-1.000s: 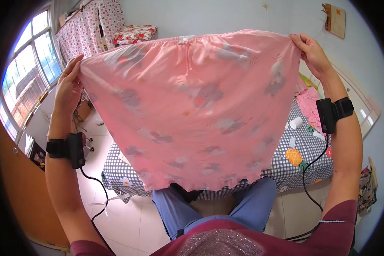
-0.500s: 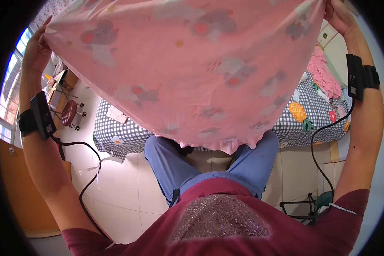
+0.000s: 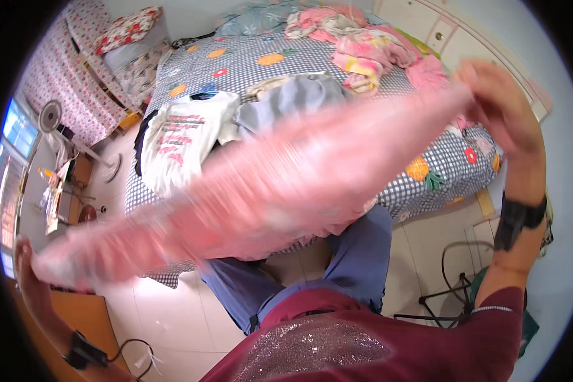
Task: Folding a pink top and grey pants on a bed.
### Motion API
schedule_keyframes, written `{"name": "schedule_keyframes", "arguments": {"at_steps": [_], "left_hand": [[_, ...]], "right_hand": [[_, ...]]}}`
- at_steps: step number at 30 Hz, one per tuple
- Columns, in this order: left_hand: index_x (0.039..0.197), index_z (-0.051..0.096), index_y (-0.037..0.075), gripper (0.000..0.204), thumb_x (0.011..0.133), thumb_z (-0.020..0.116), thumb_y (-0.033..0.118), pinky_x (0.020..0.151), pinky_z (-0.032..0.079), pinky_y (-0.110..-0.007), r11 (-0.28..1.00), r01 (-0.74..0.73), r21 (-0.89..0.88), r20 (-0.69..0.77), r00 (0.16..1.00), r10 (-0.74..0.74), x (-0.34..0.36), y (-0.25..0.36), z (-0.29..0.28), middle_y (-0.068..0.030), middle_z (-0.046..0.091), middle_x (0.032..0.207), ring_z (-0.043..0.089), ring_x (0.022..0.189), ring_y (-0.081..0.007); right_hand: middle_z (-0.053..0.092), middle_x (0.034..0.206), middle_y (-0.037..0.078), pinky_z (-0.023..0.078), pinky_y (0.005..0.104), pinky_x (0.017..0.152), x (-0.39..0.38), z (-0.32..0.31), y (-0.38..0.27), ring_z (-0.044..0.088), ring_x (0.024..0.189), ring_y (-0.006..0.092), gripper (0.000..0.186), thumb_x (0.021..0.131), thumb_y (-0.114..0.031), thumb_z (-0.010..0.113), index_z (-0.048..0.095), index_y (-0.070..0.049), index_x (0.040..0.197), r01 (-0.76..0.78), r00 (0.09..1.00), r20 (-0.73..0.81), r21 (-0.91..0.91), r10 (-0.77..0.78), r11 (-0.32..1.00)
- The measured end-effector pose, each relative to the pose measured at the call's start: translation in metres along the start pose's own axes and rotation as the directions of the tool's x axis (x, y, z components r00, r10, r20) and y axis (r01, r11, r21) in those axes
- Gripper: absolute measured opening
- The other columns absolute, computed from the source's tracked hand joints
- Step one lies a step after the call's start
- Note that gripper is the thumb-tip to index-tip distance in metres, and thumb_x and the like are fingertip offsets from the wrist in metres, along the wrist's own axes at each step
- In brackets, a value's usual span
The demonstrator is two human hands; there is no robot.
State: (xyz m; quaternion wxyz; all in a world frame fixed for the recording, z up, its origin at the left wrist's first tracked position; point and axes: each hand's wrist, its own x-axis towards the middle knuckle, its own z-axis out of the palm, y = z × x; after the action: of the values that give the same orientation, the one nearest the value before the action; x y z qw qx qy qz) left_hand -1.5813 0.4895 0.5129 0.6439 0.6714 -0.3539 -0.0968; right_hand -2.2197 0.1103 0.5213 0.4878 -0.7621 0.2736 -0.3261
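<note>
A pink printed cloth (image 3: pixel 286 172) with a frilled edge is stretched slantwise in front of me, blurred by motion. My left hand (image 3: pixel 25 267), low at the far left, grips one end of it. At the upper right my right hand (image 3: pixel 506 114) is closed on the other end, higher than the left. Between the hands the cloth hangs slack and bunched, over my knees and the near edge of the bed. Its print is smeared and cannot be read in detail.
A bed with a checked, pineapple-print sheet (image 3: pixel 254 54) lies ahead. On it are a white T-shirt (image 3: pixel 178 134), a grey striped garment (image 3: pixel 293 99) and a heap of pink cloths (image 3: pixel 375 51). A standing fan (image 3: pixel 51 118) is at left, a black metal frame (image 3: pixel 439 305) at right.
My left hand has dropped far down and the right hand a little. The cloth, held up and spread before, has swung down into a slanting band, so the bed and garments behind now show.
</note>
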Motion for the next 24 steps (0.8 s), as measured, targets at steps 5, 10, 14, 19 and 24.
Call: {"name": "schedule_keyframes", "arguments": {"at_steps": [5,10,14,19,24], "left_hand": [[0.101,0.055,0.006,0.018,0.086,0.053,0.015,0.077,0.038,-0.022,0.996,0.066,-0.053,0.242,0.969,-0.051,-0.085,0.018,0.046,0.0033,0.049,0.09,0.047,0.083,-0.007],[0.107,0.054,0.005,0.024,0.084,0.055,0.013,0.08,0.038,-0.023,0.995,0.041,-0.09,-0.209,0.976,-0.059,-0.05,0.016,0.09,0.0042,0.051,0.091,0.048,0.086,-0.0075],[0.108,0.053,0.005,0.026,0.084,0.054,0.012,0.076,0.047,-0.025,0.967,0.132,-0.219,0.24,0.968,-0.078,0.045,0.004,0.128,-0.0019,0.055,0.092,0.057,0.084,-0.0111],[0.111,0.056,0.002,0.032,0.086,0.057,0.022,0.086,0.044,-0.03,0.948,0.289,-0.136,0.569,0.806,-0.164,0.139,-0.008,0.229,-0.0081,0.062,0.101,0.058,0.093,-0.0171],[0.117,0.056,0.006,0.038,0.086,0.056,0.028,0.088,0.044,-0.029,0.991,0.021,-0.133,0.553,0.831,0.057,0.225,-0.008,0.29,-0.0048,0.062,0.104,0.058,0.094,-0.0147]], "right_hand": [[0.049,0.064,0.0,0.028,0.0176,0.039,-0.035,0.001,0.009,0.04,0.047,0.0037,0.022,0.082,-0.024,0.057,0.053,-0.003,0.077,-0.111,0.994,-0.018,0.01,0.111,0.994],[0.05,0.069,0.001,0.034,0.0179,0.044,-0.018,-0.008,0.02,0.045,0.055,0.0044,0.021,0.081,-0.022,0.056,0.048,-0.005,0.073,-0.025,0.999,-0.028,0.162,0.03,0.986],[0.058,0.08,0.001,0.043,0.0234,0.057,0.033,-0.037,0.032,0.053,0.065,0.0084,0.018,0.087,-0.018,0.051,0.059,-0.003,0.093,-0.061,0.998,0.026,0.217,0.057,0.974],[0.056,0.062,-0.006,0.041,0.0179,0.049,0.124,-0.083,0.07,0.045,0.049,0.0018,0.019,0.086,-0.023,0.055,0.064,-0.007,0.089,-0.269,0.96,-0.044,0.145,0.278,0.952],[0.058,0.066,0.0,0.042,0.0212,0.053,0.216,-0.121,0.062,0.051,0.055,0.0084,0.017,0.088,-0.017,0.051,0.06,-0.008,0.079,-0.214,0.963,-0.142,0.105,0.227,0.971]]}}
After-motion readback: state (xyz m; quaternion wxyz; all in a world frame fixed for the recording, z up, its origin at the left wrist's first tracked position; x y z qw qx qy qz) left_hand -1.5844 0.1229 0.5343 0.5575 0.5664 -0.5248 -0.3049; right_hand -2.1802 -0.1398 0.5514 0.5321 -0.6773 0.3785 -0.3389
